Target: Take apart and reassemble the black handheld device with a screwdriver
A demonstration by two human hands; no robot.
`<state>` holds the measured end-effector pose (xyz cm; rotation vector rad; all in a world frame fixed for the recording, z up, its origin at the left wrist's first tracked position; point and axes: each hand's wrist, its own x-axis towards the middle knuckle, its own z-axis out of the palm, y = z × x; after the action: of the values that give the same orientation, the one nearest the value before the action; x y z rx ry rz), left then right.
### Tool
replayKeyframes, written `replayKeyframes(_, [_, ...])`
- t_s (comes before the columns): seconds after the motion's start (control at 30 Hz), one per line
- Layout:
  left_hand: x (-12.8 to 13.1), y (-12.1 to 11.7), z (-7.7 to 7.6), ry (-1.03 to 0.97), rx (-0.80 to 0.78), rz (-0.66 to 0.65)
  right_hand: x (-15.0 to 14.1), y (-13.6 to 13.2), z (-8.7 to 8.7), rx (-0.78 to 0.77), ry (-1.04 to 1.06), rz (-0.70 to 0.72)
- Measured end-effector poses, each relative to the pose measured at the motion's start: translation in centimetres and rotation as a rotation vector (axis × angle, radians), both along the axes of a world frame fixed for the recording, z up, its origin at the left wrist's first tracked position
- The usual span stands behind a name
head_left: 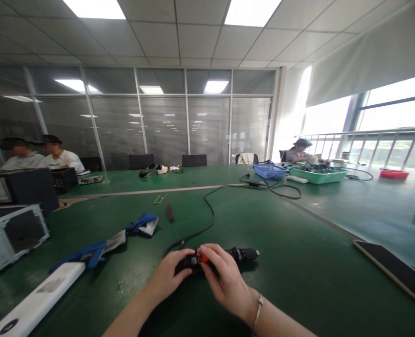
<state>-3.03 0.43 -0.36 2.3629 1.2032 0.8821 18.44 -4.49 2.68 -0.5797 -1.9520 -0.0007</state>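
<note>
A black corded electric screwdriver (240, 255) lies across the green table in front of me, its tip pointing right. My left hand (167, 276) is closed round its left end, near where the black cord comes in. My right hand (225, 276) is closed over the middle, thumb and fingers pinching at a red part (203, 255) of the tool. Fingers hide much of the body there. A bracelet circles my right wrist.
Blue-and-white gloves (95, 252) and a long white case (42, 299) lie to the left, by a metal computer case (14, 238). The black cord (212, 210) runs back past a blue basket (270, 171). A dark flat panel (390, 267) lies right. Several people sit farther off.
</note>
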Motion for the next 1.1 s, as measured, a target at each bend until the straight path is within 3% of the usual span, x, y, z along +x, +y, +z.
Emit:
replayKeyframes(0.17, [0.0,0.1,0.2,0.005,-0.006,-0.007,-0.1,0.3,-0.4,0.015,0.024,-0.095])
replayKeyframes(0.33, [-0.1,0.0,0.1,0.021,-0.001,-0.022,0.0,0.2,-0.1,-0.020,0.058,0.007])
replayKeyframes(0.5, [0.2,-0.4,0.3,0.022,0.000,-0.025,0.2,0.4,-0.3,0.008,0.094,-0.077])
replayKeyframes(0.67, [0.3,-0.6,0.4,0.024,0.004,-0.023,0.2,0.5,-0.1,-0.021,0.080,0.048])
replayKeyframes(0.87, [0.3,-0.7,0.5,0.033,-0.001,-0.016,0.1,0.4,-0.1,0.029,0.071,-0.037])
replayKeyframes(1.1, [0.4,-0.9,0.7,0.045,-0.004,-0.021,0.2,0.3,0.1,-0.035,0.022,0.068])
